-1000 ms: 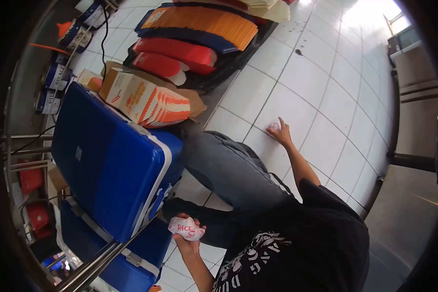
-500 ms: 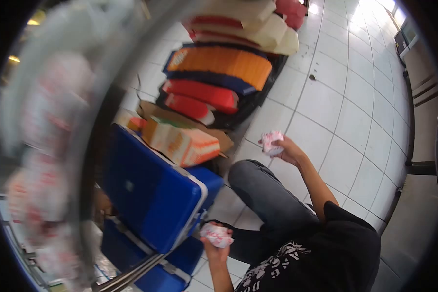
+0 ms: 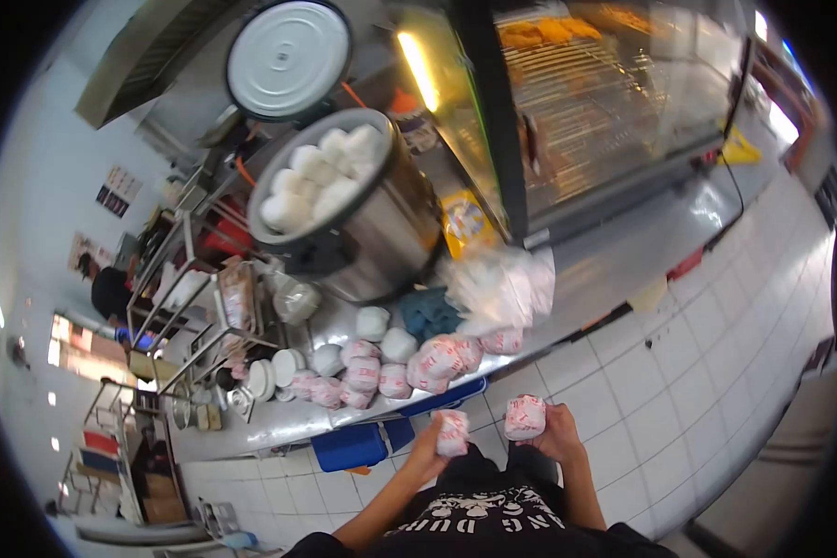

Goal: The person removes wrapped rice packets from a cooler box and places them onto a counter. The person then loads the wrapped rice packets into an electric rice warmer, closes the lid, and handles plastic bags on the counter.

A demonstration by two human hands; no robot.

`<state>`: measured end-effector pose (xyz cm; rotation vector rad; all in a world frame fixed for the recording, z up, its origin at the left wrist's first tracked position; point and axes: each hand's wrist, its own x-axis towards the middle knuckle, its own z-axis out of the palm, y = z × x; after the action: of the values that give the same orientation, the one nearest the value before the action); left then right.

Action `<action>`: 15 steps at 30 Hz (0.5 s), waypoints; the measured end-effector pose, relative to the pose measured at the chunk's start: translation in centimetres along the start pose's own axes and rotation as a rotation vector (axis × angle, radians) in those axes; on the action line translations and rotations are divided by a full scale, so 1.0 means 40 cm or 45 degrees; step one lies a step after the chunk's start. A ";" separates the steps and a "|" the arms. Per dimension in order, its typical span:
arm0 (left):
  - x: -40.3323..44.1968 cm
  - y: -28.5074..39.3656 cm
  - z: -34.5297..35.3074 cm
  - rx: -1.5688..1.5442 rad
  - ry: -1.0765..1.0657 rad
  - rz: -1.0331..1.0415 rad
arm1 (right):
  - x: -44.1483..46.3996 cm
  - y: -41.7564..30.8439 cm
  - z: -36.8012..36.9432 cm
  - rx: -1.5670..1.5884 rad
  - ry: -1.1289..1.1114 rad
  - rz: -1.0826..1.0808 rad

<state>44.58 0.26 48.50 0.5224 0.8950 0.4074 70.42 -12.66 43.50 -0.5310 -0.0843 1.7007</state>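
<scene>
In my left hand is a white paper-wrapped bundle with red print, held in front of my body near the counter's edge. My right hand grips a similar printed bundle a little to the right, over the tiled floor. Just beyond, several wrapped bundles lie along the front of the metal counter, some printed and some plain. A large steel pot behind them is full of plain white bundles.
A glass display case with fried food stands on the counter at the back right. Clear plastic bags and a teal cloth lie beside the bundles. Blue coolers sit below. A person in dark clothing is at far left.
The view has swung up from the floor boxes and coolers to the counter. Both hands have risen and come closer together, each still holding a bundle.
</scene>
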 end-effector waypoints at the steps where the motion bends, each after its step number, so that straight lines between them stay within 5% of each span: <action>1: -0.015 0.065 0.007 -0.069 0.021 0.075 | -0.002 -0.037 0.088 -0.020 0.014 -0.053; 7: -0.130 0.392 0.123 -0.496 0.009 0.492 | 0.123 -0.319 0.448 -0.290 -0.208 -0.018; 12: -0.170 0.458 0.132 -0.576 0.012 0.615 | 0.400 -0.545 0.770 -1.244 -0.402 -0.566; 15: -0.149 0.461 0.092 -0.783 0.015 0.597 | 0.615 -0.601 1.005 -1.677 -0.524 -0.585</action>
<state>42.05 10.89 64.91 0.1517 0.6053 1.0708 74.17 25.18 80.24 -0.9855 -1.5650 1.0840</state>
